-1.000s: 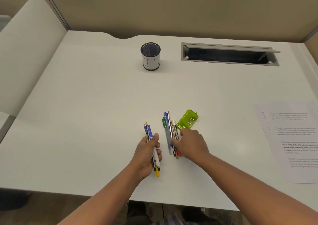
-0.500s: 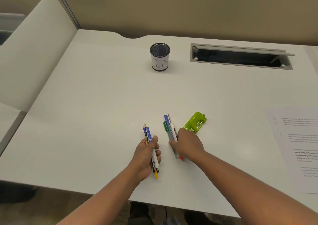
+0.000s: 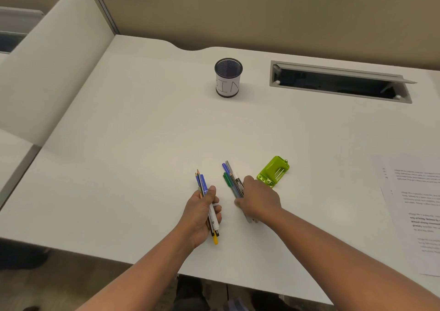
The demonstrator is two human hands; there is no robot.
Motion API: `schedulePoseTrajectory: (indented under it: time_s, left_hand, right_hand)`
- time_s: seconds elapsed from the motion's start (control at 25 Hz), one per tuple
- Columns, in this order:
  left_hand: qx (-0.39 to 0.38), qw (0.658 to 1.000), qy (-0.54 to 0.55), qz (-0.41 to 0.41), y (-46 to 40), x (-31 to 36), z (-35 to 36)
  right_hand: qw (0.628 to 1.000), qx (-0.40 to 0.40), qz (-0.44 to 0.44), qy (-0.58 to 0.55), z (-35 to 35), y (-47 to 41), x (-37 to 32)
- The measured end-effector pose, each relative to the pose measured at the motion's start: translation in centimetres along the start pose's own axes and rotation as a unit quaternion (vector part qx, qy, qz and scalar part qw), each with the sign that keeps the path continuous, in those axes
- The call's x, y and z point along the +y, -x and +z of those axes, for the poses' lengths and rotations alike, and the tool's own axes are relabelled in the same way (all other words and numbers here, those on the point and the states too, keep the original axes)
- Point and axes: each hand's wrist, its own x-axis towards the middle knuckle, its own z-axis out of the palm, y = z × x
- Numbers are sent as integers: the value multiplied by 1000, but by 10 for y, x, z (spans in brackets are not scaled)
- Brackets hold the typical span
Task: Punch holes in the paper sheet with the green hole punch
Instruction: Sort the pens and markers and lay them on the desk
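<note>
The lime-green plastic hole punch [image 3: 273,171] lay on the white desk [image 3: 142,144], just beside the right hand [image 3: 258,200] on its far right side, and the printed white paper sheet [image 3: 414,210] lay well apart at the desk's right edge. The right hand's fingers were curled down over a loose cluster of green, blue and black pens [image 3: 232,179] lying on the desk; whether they gripped them could not be told. The left hand [image 3: 202,213] was wrapped around a second bundle of pencils and pens [image 3: 206,196], thumb pressed across it. Farther back stood a black mesh pen cup with a white "BIN" label [image 3: 228,78], beside a grey open cable tray slot [image 3: 338,82]. A beige partition wall [image 3: 262,10] rose behind the desk
</note>
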Motion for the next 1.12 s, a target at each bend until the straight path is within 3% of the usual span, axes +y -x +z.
schedulePoseTrajectory:
  time_s: [0.2, 0.6, 1.0, 1.12]
  left_hand:
    - [5, 1000, 5, 5, 0, 3, -2]
    - [4, 1000, 26, -7, -4, 1, -6]
    - [-9, 999, 35, -3, -7, -3, -10]
    - [-15, 999, 37, 0, -6, -4, -12]
  right_hand:
    - [999, -40, -8, 11, -1, -1, -1]
    - [998, 7, -40, 49, 2, 4, -7]
    - [996, -53, -42, 58, -2, -2, -11]
    - [995, -86, -30, -34, -10, 1, -12]
